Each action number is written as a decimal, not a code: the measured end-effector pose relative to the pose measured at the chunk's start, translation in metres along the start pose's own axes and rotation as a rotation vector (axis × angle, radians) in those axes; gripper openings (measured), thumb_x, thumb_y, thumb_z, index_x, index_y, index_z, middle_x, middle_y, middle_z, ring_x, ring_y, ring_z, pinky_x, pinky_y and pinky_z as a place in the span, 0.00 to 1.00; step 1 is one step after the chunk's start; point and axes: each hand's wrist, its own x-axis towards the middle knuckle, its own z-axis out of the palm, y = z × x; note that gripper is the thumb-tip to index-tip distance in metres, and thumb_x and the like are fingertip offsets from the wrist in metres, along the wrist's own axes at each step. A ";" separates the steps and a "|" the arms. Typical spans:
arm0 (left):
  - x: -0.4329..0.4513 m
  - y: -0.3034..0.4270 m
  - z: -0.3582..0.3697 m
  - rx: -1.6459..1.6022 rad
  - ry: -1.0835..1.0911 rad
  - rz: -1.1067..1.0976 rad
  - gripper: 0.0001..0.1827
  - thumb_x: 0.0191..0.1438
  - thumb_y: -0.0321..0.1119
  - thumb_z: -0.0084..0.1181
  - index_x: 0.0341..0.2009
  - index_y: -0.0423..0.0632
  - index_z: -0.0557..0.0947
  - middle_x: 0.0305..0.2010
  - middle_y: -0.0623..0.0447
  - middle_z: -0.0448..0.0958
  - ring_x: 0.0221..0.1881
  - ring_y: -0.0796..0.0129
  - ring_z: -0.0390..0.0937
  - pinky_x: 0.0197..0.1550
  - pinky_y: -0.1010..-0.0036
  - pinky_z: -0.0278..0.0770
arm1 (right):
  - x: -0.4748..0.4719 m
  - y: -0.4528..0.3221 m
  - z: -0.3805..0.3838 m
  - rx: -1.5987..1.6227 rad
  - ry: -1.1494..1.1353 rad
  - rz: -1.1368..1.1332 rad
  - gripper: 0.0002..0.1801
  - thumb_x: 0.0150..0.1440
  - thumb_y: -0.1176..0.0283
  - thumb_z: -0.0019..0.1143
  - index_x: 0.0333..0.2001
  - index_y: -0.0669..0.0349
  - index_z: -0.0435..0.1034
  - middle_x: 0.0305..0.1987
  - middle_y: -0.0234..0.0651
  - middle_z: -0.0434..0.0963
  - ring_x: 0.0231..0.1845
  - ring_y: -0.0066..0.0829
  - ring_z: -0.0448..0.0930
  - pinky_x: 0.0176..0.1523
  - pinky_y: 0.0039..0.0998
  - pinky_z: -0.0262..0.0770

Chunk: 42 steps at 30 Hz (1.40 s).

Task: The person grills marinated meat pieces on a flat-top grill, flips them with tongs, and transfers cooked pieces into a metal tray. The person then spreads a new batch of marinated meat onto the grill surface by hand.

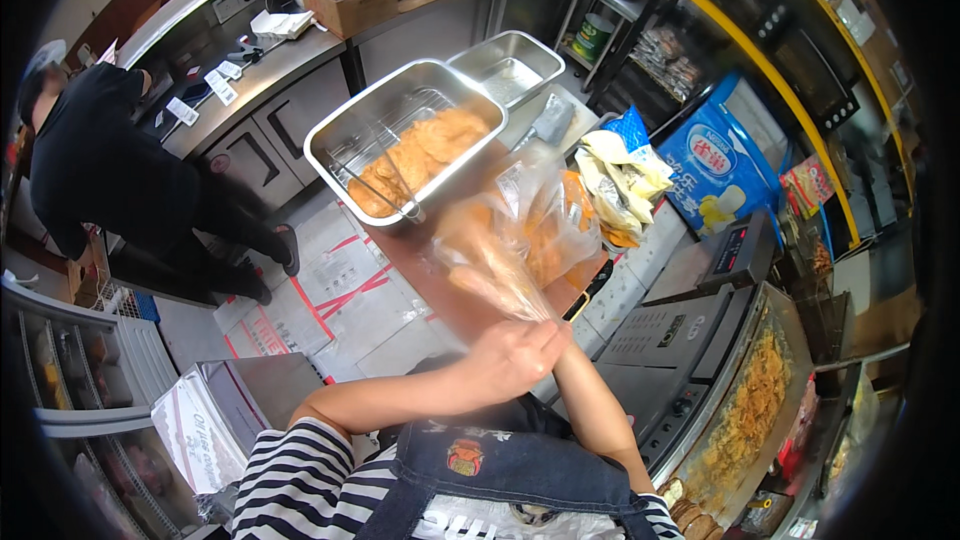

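My left hand (517,356) is closed around the cuff of a clear plastic glove (536,307), at my right wrist. Inside that glove is my right hand (491,262), stretched forward with fingers apart and their tips blurred; it appears to hold nothing. Just beyond it, clear plastic bags (555,217) with orange contents lie on a brown board (420,262). Raw-looking pieces of orange-coated meat (427,154) rest on a wire rack in a deep steel pan (315,157). A thin wire tool (409,214) leans across this pan's near wall.
Behind the pan stands a second steel pan (551,67), beside a cleaver (553,120). Opened bags (619,172) lie to the right. A breading tray (739,405) and a blue freezer (712,157) are also right. A person (112,157) stands at the left counter (300,60).
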 end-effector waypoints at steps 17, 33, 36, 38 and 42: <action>-0.114 -0.123 0.037 -1.036 0.529 -1.324 0.30 0.60 0.53 0.44 0.57 0.43 0.65 0.41 0.50 0.72 0.40 0.66 0.71 0.42 0.70 0.71 | 0.034 0.037 0.042 -0.167 0.033 0.231 0.10 0.50 0.70 0.46 0.32 0.62 0.73 0.29 0.50 0.77 0.31 0.49 0.79 0.35 0.43 0.73; -0.061 -0.090 0.090 -2.068 -0.077 -0.886 0.40 0.56 0.66 0.36 0.61 0.47 0.63 0.62 0.48 0.65 0.61 0.55 0.64 0.64 0.59 0.59 | -0.105 -0.102 -0.076 0.137 0.254 0.104 0.06 0.45 0.77 0.47 0.29 0.65 0.69 0.24 0.50 0.74 0.29 0.54 0.75 0.34 0.45 0.72; -0.014 -0.070 0.127 -2.031 -0.229 -0.808 0.41 0.56 0.68 0.34 0.61 0.48 0.63 0.62 0.48 0.65 0.61 0.56 0.63 0.64 0.60 0.59 | -0.157 -0.112 -0.122 0.391 0.202 0.394 0.14 0.57 0.70 0.41 0.43 0.66 0.68 0.39 0.50 0.75 0.41 0.47 0.76 0.40 0.41 0.72; 0.025 -0.048 0.159 -2.010 -0.321 -0.753 0.42 0.56 0.69 0.32 0.62 0.48 0.63 0.62 0.49 0.65 0.61 0.56 0.63 0.64 0.61 0.59 | -0.189 -0.107 -0.142 0.580 0.390 0.389 0.20 0.62 0.63 0.37 0.51 0.65 0.66 0.46 0.47 0.74 0.44 0.41 0.76 0.42 0.38 0.72; 0.094 0.022 0.226 -1.883 -0.478 -0.639 0.44 0.55 0.72 0.29 0.62 0.49 0.64 0.62 0.50 0.65 0.61 0.57 0.63 0.64 0.62 0.58 | -0.274 -0.075 -0.173 0.728 0.612 0.791 0.31 0.62 0.55 0.40 0.62 0.65 0.56 0.56 0.53 0.67 0.59 0.42 0.66 0.62 0.35 0.59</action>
